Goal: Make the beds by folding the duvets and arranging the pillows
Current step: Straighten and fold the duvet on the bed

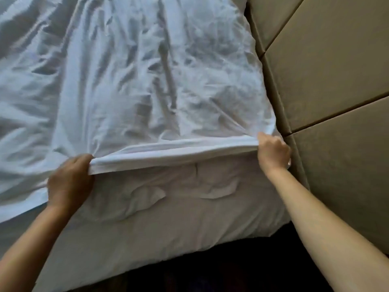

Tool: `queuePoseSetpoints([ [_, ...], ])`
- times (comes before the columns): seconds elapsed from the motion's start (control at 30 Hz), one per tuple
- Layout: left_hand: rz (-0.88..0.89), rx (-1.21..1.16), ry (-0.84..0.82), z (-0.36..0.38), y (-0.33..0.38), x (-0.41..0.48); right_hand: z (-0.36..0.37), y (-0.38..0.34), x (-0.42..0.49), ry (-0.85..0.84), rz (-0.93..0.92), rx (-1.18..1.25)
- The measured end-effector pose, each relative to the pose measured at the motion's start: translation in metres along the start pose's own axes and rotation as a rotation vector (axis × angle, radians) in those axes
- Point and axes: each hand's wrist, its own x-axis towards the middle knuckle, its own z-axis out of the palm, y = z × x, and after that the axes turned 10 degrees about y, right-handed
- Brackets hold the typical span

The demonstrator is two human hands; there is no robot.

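A white, wrinkled duvet (130,76) covers most of the bed and fills the upper left of the head view. Its near edge (172,152) is pulled up into a taut band between my two hands. My left hand (70,182) grips the left end of that edge, fingers curled over the fabric. My right hand (272,153) grips the right end, close to the headboard. Under the lifted edge the white bed sheet (168,218) shows, creased over the mattress side. No pillow is in view.
A beige padded headboard (328,91) made of large panels runs along the right side, right beside my right hand. Below the mattress edge lies a dark floor gap (221,270).
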Motion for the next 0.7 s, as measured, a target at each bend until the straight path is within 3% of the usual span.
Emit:
queuePoseSetpoints([
  [0.13, -0.002, -0.018, 0.08, -0.03, 0.022, -0.007, -0.052, 0.043, 0.002, 0.291, 0.011, 0.016],
  [0.2, 0.086, -0.022, 0.065, -0.029, 0.026, -0.044, -0.055, 0.052, -0.025, 0.293, -0.015, -0.066],
  [0.23, 0.151, -0.016, 0.002, -0.02, 0.024, -0.068, -0.046, 0.056, -0.043, 0.174, -0.04, -0.092],
  [0.27, 0.182, 0.015, -0.156, -0.007, 0.02, -0.09, -0.035, 0.058, -0.061, -0.097, -0.035, -0.125],
  [0.3, 0.14, 0.103, -0.408, 0.008, 0.013, -0.112, -0.024, 0.063, -0.078, -0.493, 0.008, -0.186],
  [0.33, 0.029, 0.164, -0.634, 0.024, 0.004, -0.135, -0.014, 0.071, -0.096, -0.822, 0.102, -0.163],
  [0.37, -0.131, 0.154, -0.727, 0.038, -0.003, -0.155, -0.011, 0.073, -0.106, -1.075, 0.26, -0.099],
  [0.4, -0.316, 0.099, -0.786, 0.047, -0.006, -0.168, -0.008, 0.073, -0.111, -1.18, 0.458, 0.06],
  [0.43, -0.528, -0.031, -0.816, 0.05, -0.001, -0.17, -0.005, 0.072, -0.112, -1.109, 0.714, 0.304],
  [0.5, -1.095, -0.583, -0.75, 0.049, 0.031, -0.157, -0.001, 0.065, -0.108, -0.786, 1.299, 0.773],
  [0.57, -1.435, -1.072, -0.662, 0.046, 0.065, -0.131, 0.002, 0.057, -0.1, -0.639, 1.726, 1.198],
  [0.63, -1.591, -1.386, -0.482, 0.044, 0.09, -0.102, 0.008, 0.048, -0.09, -0.59, 1.88, 1.519],
  [0.7, -1.632, -1.574, -0.315, 0.042, 0.103, -0.072, 0.013, 0.036, -0.075, -0.466, 1.874, 1.645],
])
